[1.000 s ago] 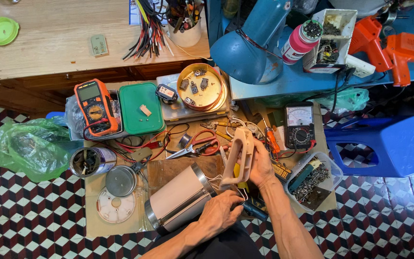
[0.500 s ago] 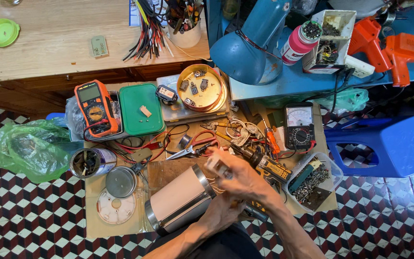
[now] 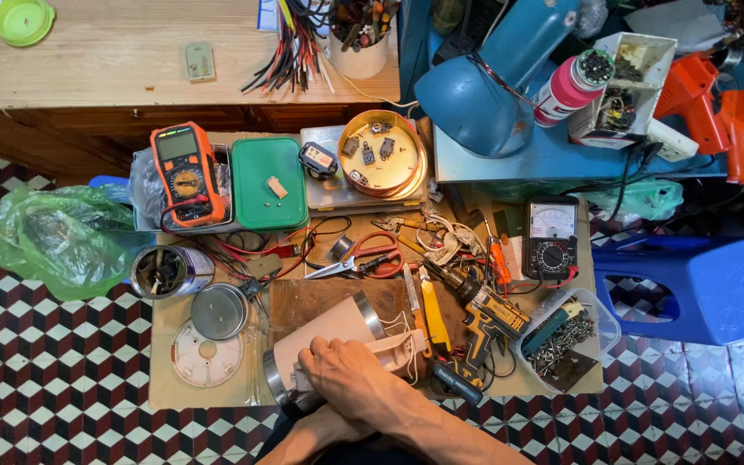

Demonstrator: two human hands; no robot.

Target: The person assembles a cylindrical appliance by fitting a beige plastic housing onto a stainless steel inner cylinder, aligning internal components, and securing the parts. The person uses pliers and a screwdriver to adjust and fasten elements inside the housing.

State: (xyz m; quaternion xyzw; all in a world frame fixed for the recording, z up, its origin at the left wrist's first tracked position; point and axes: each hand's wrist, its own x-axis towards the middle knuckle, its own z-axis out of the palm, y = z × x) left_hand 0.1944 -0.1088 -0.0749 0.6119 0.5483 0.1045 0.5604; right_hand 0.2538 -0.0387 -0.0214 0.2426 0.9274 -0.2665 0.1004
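A cream kettle body [image 3: 329, 331] with metal rims lies on its side on a wooden board [image 3: 303, 297] at the near edge of the low table. My right hand [image 3: 350, 379] rests over its lower end, pressing the cream handle piece [image 3: 393, 351] against the kettle's side. My left hand [image 3: 325, 424] reaches in from below and is mostly hidden under my right wrist, against the kettle's base.
A yellow cutter [image 3: 430, 314] and a cordless drill [image 3: 488, 314] lie right of the kettle, with a tub of screws [image 3: 561, 340] beyond. Red scissors [image 3: 363, 258], an orange multimeter [image 3: 184, 176] and a green box [image 3: 267, 182] lie behind. A metal lid [image 3: 217, 312] and a white disc [image 3: 207, 355] sit left.
My right hand has brought the cream handle piece down from above the table and laid it against the kettle. The kettle stays on its side under my left hand.
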